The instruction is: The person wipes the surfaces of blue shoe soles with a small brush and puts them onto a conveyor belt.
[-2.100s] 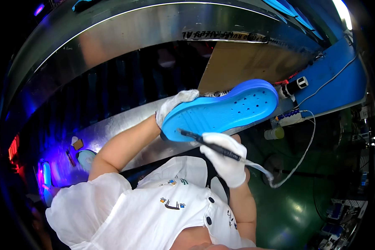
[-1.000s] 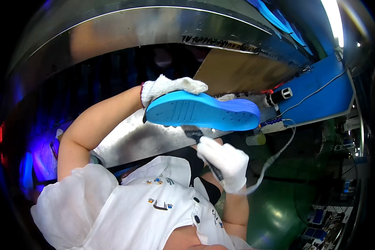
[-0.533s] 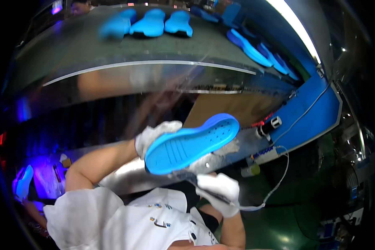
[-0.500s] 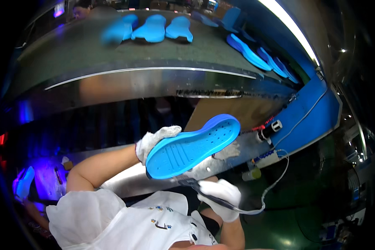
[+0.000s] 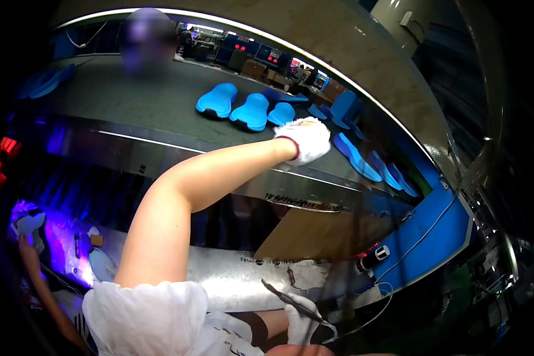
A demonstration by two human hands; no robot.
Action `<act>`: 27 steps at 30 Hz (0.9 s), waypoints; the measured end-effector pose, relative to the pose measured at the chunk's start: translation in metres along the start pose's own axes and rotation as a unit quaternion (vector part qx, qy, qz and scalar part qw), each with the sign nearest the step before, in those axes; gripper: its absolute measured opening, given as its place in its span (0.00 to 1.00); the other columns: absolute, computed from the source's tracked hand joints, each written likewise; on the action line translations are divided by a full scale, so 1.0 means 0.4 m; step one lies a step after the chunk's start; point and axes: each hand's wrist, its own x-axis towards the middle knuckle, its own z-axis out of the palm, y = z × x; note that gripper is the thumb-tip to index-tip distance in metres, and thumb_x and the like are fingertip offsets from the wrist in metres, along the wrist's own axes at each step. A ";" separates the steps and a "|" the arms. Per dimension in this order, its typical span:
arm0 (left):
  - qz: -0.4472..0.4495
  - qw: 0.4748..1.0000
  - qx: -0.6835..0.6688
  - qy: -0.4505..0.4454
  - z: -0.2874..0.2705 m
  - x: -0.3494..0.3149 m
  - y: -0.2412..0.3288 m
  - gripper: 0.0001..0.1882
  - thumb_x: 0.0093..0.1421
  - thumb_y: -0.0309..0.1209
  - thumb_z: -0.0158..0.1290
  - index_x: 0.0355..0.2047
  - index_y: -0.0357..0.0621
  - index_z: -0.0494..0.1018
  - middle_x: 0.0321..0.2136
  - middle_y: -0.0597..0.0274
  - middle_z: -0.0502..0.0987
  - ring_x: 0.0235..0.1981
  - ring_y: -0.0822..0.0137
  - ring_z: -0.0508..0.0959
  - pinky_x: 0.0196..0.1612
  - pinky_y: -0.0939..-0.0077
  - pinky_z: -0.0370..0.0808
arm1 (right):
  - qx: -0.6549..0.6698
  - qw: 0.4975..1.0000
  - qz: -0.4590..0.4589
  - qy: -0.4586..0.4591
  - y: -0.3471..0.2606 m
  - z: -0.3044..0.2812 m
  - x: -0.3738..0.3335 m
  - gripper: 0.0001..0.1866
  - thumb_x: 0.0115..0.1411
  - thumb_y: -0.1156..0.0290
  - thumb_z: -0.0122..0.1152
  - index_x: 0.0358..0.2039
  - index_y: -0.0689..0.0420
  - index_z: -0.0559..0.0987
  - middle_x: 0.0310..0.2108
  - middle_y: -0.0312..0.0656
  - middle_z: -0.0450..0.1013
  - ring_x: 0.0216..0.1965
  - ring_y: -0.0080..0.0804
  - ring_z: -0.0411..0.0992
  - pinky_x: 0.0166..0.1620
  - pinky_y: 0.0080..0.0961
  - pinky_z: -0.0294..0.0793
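Observation:
My left hand [image 5: 305, 141], in a white knitted glove, reaches far forward over the dark belt. Its fingers are turned away from me, so I cannot see whether it holds anything. Right beside it lies a blue shoe sole [image 5: 282, 113], next to two more blue soles [image 5: 251, 111]. My right hand [image 5: 301, 326], gloved in white, is low near my lap. It is closed around a slim black pen-shaped tool [image 5: 293, 301] with a pale cable at its rear end, its tip pointing up and left.
A metal bench [image 5: 225, 273] runs below the belt [image 5: 154, 113], with a crumpled white glove [image 5: 308, 276] on it. Brown cardboard [image 5: 314, 234] leans behind. More soles [image 5: 357, 159] stand at the right. At lower left, another person's hand [image 5: 26, 249] works under violet light.
My left hand has gone up and forward from above the bench to the belt. The blue sole it held no longer shows there. My right hand, still gripping the tool, has dropped lower.

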 end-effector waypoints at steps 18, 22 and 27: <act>-0.189 0.977 0.035 -0.096 0.158 -0.084 -0.250 0.14 0.58 0.31 0.45 0.39 0.45 0.79 0.41 0.52 0.79 0.42 0.54 0.79 0.40 0.56 0.74 | 0.061 0.992 0.111 -0.023 0.030 0.030 -0.010 0.14 0.50 0.83 0.64 0.40 0.68 0.77 0.37 0.45 0.77 0.36 0.28 0.75 0.43 0.22 0.73; -0.211 0.977 -0.027 -0.005 0.101 -0.060 -0.196 0.17 0.59 0.33 0.44 0.46 0.43 0.73 0.44 0.51 0.77 0.46 0.54 0.77 0.44 0.54 0.72 | 0.086 0.985 0.148 -0.028 0.064 0.021 -0.021 0.14 0.52 0.81 0.63 0.40 0.67 0.77 0.35 0.43 0.77 0.33 0.26 0.74 0.38 0.20 0.74; -0.052 0.989 -0.137 -0.027 0.103 0.038 -0.077 0.15 0.56 0.32 0.44 0.35 0.37 0.76 0.35 0.43 0.78 0.38 0.46 0.79 0.39 0.58 0.76 | 0.032 0.980 0.193 -0.029 0.048 0.047 -0.010 0.12 0.51 0.80 0.63 0.38 0.65 0.78 0.35 0.42 0.77 0.34 0.26 0.74 0.39 0.20 0.73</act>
